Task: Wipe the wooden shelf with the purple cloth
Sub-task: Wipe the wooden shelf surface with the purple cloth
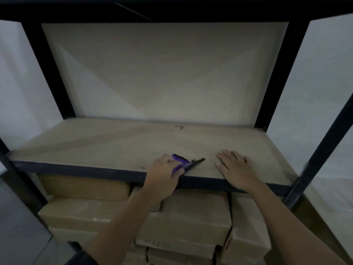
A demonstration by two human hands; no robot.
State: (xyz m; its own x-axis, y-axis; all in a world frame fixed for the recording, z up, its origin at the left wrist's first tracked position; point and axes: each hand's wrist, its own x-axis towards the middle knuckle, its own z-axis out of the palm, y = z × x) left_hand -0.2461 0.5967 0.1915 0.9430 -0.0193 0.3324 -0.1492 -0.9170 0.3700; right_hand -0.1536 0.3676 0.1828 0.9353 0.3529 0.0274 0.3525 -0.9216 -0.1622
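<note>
The wooden shelf [118, 142] is a pale board in a black metal rack, lit dimly. My left hand [162, 176] grips the purple cloth [181, 162] at the shelf's front edge, near the middle; the cloth sticks out from under my fingers toward the right, and part of it is hidden by the hand. My right hand [235, 167] lies flat on the board just right of the cloth, fingers straight and spread, holding nothing.
Black uprights [317, 153] frame the rack on both sides, and a dark front rail [76, 170] edges the board. Cardboard boxes [191, 217] are stacked on the level below. A small dark mark [179, 127] sits near the board's back. White walls lie behind.
</note>
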